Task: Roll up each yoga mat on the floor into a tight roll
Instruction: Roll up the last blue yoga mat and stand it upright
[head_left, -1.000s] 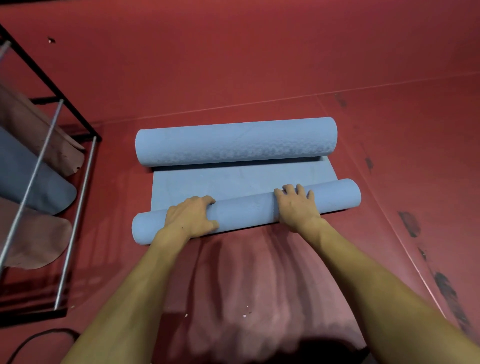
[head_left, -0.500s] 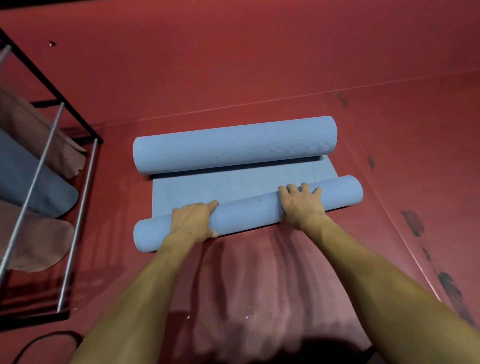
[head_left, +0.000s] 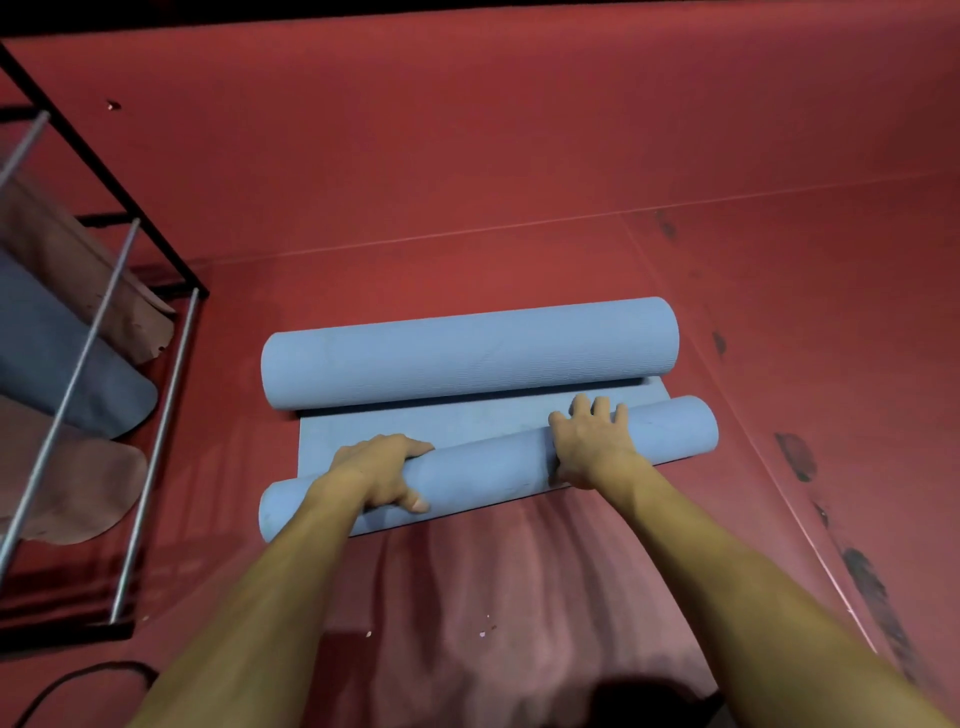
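1. The left hand (head_left: 382, 470) lies over the near roll (head_left: 488, 465) of a light blue yoga mat, fingers curled over its top and the thumb pressed against the side facing the person, so it grips the roll.
2. The right hand (head_left: 592, 441) rests on the same roll further to the right, palm down, fingers spread and fairly straight, reaching over the far side; it presses rather than clasps.
3. Between the two hands a bare stretch of the near roll shows; its left end sticks out past the left hand and its right end past the right hand. The roll lies at a slant, right end further away.
4. Just beyond the fingertips lies a flat strip of mat (head_left: 441, 423), still unrolled, on the red floor (head_left: 519, 156).
5. Past that strip, further from both hands, sits a thicker blue roll (head_left: 467, 353), lying across the view. Whether it belongs to the same mat or is a separate one I cannot tell.
6. Well to the left of the left hand stands a black metal rack (head_left: 156, 249) with silver rails, holding rolled mats: a blue one (head_left: 57, 353) and brownish-pink ones (head_left: 78, 488).
7. Near the person's forearms, a dark cable (head_left: 67, 680) curves on the floor at lower left.
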